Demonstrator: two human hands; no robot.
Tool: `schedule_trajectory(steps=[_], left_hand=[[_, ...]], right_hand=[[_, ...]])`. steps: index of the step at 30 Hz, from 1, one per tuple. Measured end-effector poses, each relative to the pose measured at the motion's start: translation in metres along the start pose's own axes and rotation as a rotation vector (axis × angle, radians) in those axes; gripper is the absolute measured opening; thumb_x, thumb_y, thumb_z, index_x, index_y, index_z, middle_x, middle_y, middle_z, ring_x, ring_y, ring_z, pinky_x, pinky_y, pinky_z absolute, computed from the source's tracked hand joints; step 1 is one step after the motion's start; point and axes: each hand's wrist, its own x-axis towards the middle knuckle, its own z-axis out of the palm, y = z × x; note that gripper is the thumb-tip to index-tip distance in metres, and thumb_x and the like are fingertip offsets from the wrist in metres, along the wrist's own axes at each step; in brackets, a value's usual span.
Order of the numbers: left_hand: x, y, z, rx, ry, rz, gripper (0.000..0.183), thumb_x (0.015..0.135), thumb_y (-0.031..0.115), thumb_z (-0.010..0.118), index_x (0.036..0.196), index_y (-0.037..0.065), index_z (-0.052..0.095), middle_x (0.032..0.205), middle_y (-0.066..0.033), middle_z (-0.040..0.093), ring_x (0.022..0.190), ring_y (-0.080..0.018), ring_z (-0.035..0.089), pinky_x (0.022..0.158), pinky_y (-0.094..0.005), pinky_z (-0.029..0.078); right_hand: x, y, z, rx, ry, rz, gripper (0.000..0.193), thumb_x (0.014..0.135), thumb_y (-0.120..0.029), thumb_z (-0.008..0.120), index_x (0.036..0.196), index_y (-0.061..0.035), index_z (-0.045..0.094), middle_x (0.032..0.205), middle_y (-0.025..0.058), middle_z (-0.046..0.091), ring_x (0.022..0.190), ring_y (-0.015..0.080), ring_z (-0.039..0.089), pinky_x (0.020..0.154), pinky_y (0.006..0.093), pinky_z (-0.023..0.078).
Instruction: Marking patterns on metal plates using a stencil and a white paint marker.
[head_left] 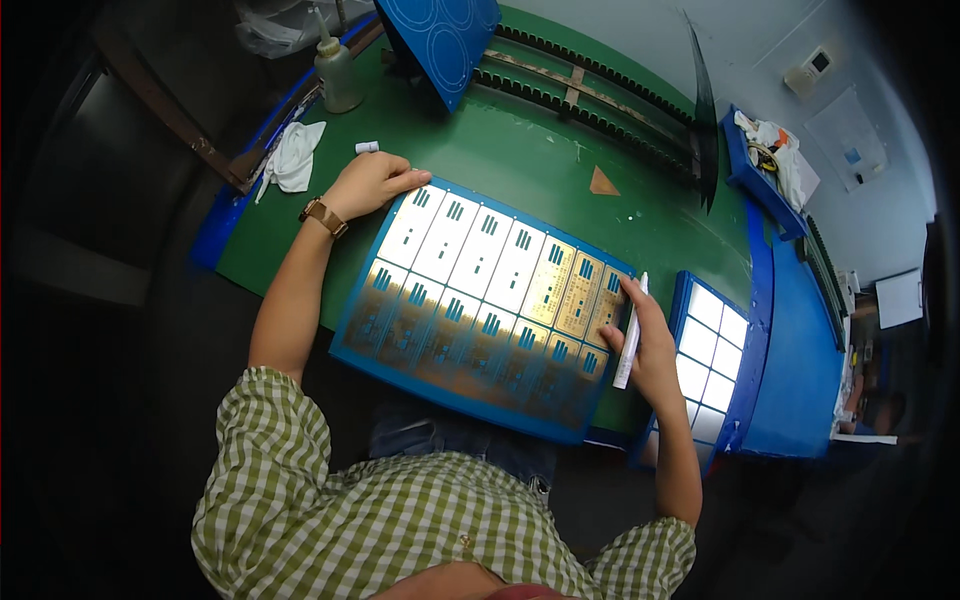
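A large blue circuit board panel (490, 290) with rows of shiny metallic rectangles lies tilted before me, its near edge reaching past the green table's front edge. My left hand (375, 186), a watch on its wrist, is closed on the panel's far left corner. At the right edge, my right hand (652, 350) has a white marker pen (630, 345) tucked in its fingers while its thumb and fingertips touch the panel. What the fingers do underneath is hidden. A small white cap (367, 147) lies beyond my left hand.
More panels (708, 350) lie to the right. Slotted black racks (590, 80) with upright boards (440, 40) stand at the back of the green table (540, 150). A squeeze bottle (338, 75), white cloth (292, 157), brown triangular scrap (603, 182) and blue bin (765, 175) sit around.
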Motion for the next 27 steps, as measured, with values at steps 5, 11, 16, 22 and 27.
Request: schedule_trajectory(steps=[5, 11, 16, 22, 27], left_hand=[[-0.002, 0.003, -0.001, -0.088, -0.024, -0.065, 0.049, 0.085, 0.046, 0.056, 0.065, 0.002, 0.063, 0.05, -0.0084, 0.051, 0.045, -0.0175, 0.049, 0.047, -0.0313, 0.036], [-0.005, 0.005, -0.005, -0.059, -0.012, -0.099, 0.046, 0.084, 0.044, 0.058, 0.068, 0.002, 0.065, 0.051, -0.0062, 0.053, 0.045, -0.0134, 0.05, 0.046, -0.0272, 0.038], [-0.005, 0.016, -0.012, 0.064, -0.016, -0.057, 0.044, 0.085, 0.043, 0.058, 0.068, 0.002, 0.065, 0.051, -0.0031, 0.054, 0.047, -0.009, 0.051, 0.044, -0.022, 0.035], [-0.015, 0.04, 0.006, -1.297, -0.131, -0.149, 0.037, 0.093, 0.036, 0.049, 0.097, 0.001, 0.06, 0.079, 0.0012, 0.062, 0.062, -0.003, 0.056, 0.057, -0.0181, 0.047], [-0.014, 0.035, 0.0, -1.092, -0.251, -0.146, 0.034, 0.094, 0.031, 0.047, 0.104, 0.0, 0.058, 0.086, -0.0014, 0.063, 0.074, -0.0041, 0.059, 0.064, -0.0192, 0.049]], right_hand=[[0.0, 0.005, 0.009, -0.032, 0.015, -0.045, 0.055, 0.078, -0.013, 0.068, 0.127, -0.0079, 0.044, 0.125, 0.0192, 0.049, 0.116, 0.0338, 0.048, 0.096, 0.0371, 0.039], [-0.003, 0.004, 0.013, -0.032, 0.093, -0.061, 0.053, 0.078, -0.012, 0.067, 0.126, -0.0065, 0.045, 0.123, 0.0202, 0.05, 0.116, 0.0348, 0.048, 0.096, 0.0371, 0.039], [-0.007, 0.005, 0.017, -0.041, 0.065, -0.054, 0.049, 0.079, -0.011, 0.066, 0.124, -0.0056, 0.047, 0.125, 0.0209, 0.049, 0.118, 0.0343, 0.047, 0.097, 0.0374, 0.038], [-0.011, 0.009, 0.025, 0.06, 0.149, -0.078, 0.046, 0.082, -0.011, 0.063, 0.124, -0.0048, 0.045, 0.127, 0.0192, 0.048, 0.122, 0.0324, 0.044, 0.101, 0.0381, 0.035], [-0.014, 0.009, 0.024, 0.093, 0.22, 0.016, 0.046, 0.084, -0.011, 0.061, 0.126, -0.0054, 0.044, 0.127, 0.0178, 0.049, 0.12, 0.0304, 0.045, 0.101, 0.0367, 0.034]])
